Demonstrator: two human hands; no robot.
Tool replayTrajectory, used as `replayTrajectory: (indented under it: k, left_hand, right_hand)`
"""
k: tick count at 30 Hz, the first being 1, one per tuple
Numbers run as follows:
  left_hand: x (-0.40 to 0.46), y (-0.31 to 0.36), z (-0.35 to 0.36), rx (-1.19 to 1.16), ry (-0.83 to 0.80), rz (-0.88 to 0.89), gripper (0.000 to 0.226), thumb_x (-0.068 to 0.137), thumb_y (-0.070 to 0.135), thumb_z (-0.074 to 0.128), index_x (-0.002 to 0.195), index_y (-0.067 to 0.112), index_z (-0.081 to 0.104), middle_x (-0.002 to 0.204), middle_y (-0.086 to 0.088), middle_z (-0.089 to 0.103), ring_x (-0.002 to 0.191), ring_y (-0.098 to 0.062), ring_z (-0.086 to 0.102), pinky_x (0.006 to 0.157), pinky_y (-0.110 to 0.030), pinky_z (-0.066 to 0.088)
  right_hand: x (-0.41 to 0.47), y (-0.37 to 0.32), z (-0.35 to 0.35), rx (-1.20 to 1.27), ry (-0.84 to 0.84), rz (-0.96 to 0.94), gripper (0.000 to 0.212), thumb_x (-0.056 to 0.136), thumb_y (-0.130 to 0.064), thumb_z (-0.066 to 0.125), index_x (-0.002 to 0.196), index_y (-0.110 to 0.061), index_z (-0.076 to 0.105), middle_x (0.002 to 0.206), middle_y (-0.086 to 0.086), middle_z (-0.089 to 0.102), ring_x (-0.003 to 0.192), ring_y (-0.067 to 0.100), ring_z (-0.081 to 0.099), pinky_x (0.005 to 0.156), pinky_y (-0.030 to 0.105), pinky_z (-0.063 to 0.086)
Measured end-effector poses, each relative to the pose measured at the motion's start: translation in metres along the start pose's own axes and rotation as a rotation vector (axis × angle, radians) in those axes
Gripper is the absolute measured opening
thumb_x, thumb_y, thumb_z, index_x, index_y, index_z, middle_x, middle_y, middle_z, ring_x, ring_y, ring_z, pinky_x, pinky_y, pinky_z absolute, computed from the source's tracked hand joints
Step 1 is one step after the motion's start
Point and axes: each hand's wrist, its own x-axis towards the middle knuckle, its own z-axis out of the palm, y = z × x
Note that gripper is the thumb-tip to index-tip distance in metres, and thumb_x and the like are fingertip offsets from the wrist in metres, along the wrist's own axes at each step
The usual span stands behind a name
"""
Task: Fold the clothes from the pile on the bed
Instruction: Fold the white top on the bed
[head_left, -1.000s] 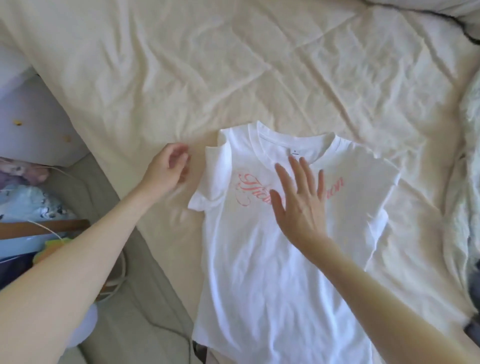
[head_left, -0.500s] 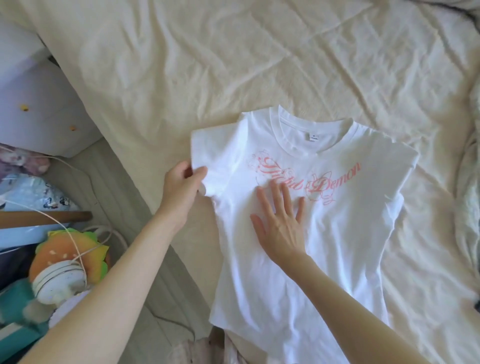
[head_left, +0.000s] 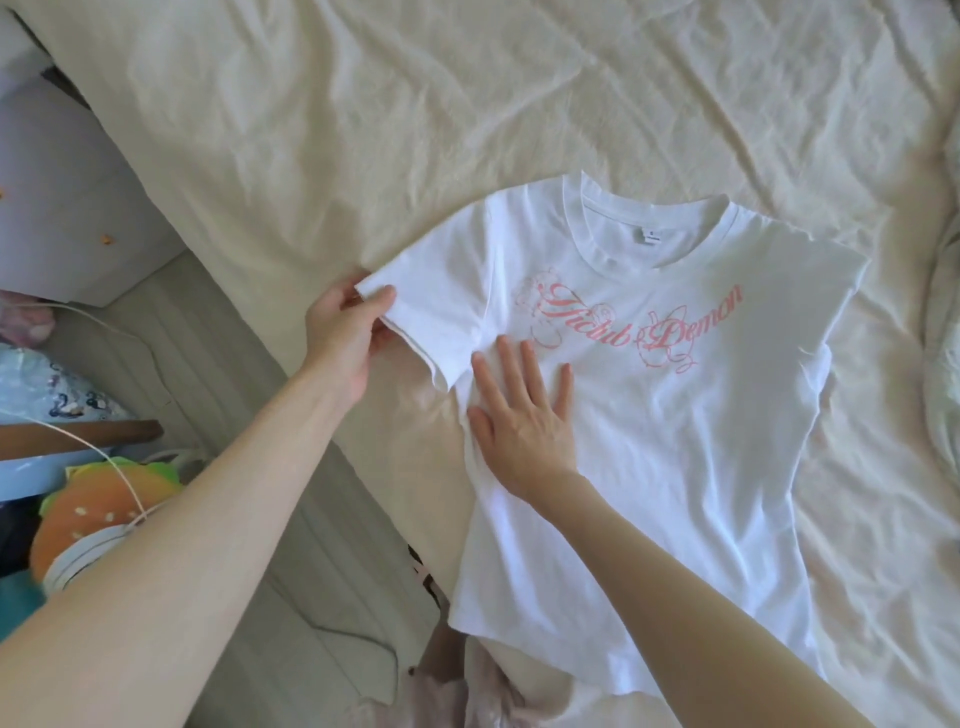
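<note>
At the far left, on the floor beside the bed, sit a burger-shaped orange and green plush toy (head_left: 98, 499) and a thin white cable (head_left: 93, 447); neither belongs to the folding. Next comes the left hand (head_left: 345, 338), whose fingers (head_left: 382, 297) and thumb pinch the hem corner of the sleeve (head_left: 436, 312) of the white cotton T-shirt with pink script lettering (head_left: 675, 415), drawing that sleeve outward toward the bed's edge. Just right of it, the right hand (head_left: 524, 415) lies flat on the shirt's chest below the lettering, fingers straight and spread, pressing the cloth down.

The shirt lies face up and spread on the cream, wrinkled bed sheet (head_left: 363, 130), collar away from the person. Its right-side sleeve looks tucked or hidden at the edge; I cannot tell which. At the far right, a crumpled pale fabric (head_left: 943, 338) bunches at the frame's edge, possibly the remaining pile.

As I judge it, this shirt is only laid out and being smoothed: no fold is yet made. Sides, sleeves and the final halving remain, and no finished garments are visible.
</note>
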Motion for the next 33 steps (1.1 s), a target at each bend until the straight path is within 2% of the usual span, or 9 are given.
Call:
replayTrajectory:
  k: [6,12,14,18,21,24,27,31,33]
  left_hand:
    - [-0.027,-0.007,0.003,0.652,0.310,0.431,0.037,0.089,0.005,0.051,0.125,0.003,0.044,0.123,-0.013,0.049,0.107,-0.026,0.050,0.092,-0.028,0.039]
    - [-0.122,-0.066,0.047,1.157,-0.093,0.887,0.036,0.077,-0.004,0.062,0.112,0.002,0.060,0.128,-0.021,0.051,0.125,-0.045,0.042,0.097,-0.050,0.039]
    - [-0.146,-0.094,0.061,1.265,-0.325,0.872,0.040,0.078,-0.003,0.064,0.117,0.002,0.061,0.137,-0.022,0.047,0.132,-0.045,0.037,0.100,-0.054,0.040]
    - [-0.148,-0.119,0.091,1.409,-0.514,0.783,0.055,0.093,0.019,0.054,0.145,0.014,0.035,0.156,-0.013,0.019,0.143,-0.039,0.010,0.109,-0.059,0.024]
    - [-0.129,-0.123,0.117,1.438,-0.457,0.532,0.070,0.095,0.044,0.044,0.150,0.030,0.002,0.159,-0.007,-0.009,0.144,-0.034,-0.009,0.110,-0.060,0.008]
    - [-0.114,-0.130,0.139,1.589,-0.440,0.328,0.085,0.088,0.061,0.044,0.147,0.038,-0.012,0.155,-0.007,-0.025,0.141,-0.038,-0.020,0.108,-0.064,0.004]
    - [-0.110,-0.134,0.148,1.720,-0.425,0.262,0.090,0.084,0.067,0.044,0.145,0.040,-0.017,0.152,-0.009,-0.031,0.139,-0.041,-0.023,0.107,-0.066,0.005]
    - [-0.107,-0.134,0.155,1.808,-0.384,0.213,0.091,0.085,0.067,0.042,0.144,0.039,-0.020,0.151,-0.010,-0.032,0.139,-0.041,-0.023,0.107,-0.066,0.009]
    - [-0.108,-0.134,0.157,1.851,-0.364,0.208,0.091,0.085,0.068,0.041,0.144,0.039,-0.021,0.152,-0.011,-0.032,0.140,-0.042,-0.021,0.107,-0.065,0.011]
  right_hand:
    - [-0.012,0.008,-0.023,0.064,-0.038,-0.047,0.055,0.100,-0.039,0.031,0.151,-0.028,0.013,0.160,-0.001,-0.002,0.147,0.021,-0.006,0.114,0.053,-0.004]
    - [-0.091,0.073,-0.041,0.304,0.249,0.211,0.038,0.096,-0.017,0.052,0.133,-0.010,0.052,0.146,0.012,0.041,0.139,0.030,0.032,0.114,0.052,0.022]
    - [-0.107,0.107,-0.048,0.352,0.418,0.355,0.030,0.091,-0.005,0.057,0.121,-0.002,0.060,0.130,0.018,0.055,0.123,0.037,0.050,0.103,0.049,0.038]
    - [-0.112,0.179,-0.066,0.543,0.564,0.749,0.026,0.095,-0.009,0.047,0.117,0.001,0.058,0.115,0.018,0.058,0.113,0.035,0.050,0.096,0.035,0.034]
    - [-0.093,0.219,-0.077,0.748,0.448,0.942,0.030,0.097,-0.025,0.042,0.101,-0.003,0.062,0.093,0.009,0.061,0.091,0.028,0.057,0.073,0.032,0.039]
    - [-0.066,0.242,-0.089,1.429,0.288,1.051,0.036,0.095,-0.035,0.045,0.066,-0.013,0.048,0.056,0.001,0.046,0.047,0.016,0.040,0.049,0.025,0.031]
    - [-0.050,0.254,-0.099,1.811,0.159,1.075,0.019,0.092,-0.028,0.055,0.082,-0.011,0.057,0.059,0.001,0.048,0.052,0.015,0.040,0.052,0.022,0.037]
    - [-0.049,0.251,-0.108,1.983,0.616,1.058,0.011,0.084,0.000,0.056,0.084,-0.010,0.059,0.071,0.002,0.054,0.061,0.014,0.051,0.059,0.026,0.046]
    - [-0.062,0.244,-0.105,1.700,0.921,0.906,0.025,0.083,0.005,0.053,0.074,-0.018,0.054,0.069,-0.004,0.052,0.060,0.005,0.050,0.061,0.021,0.044]
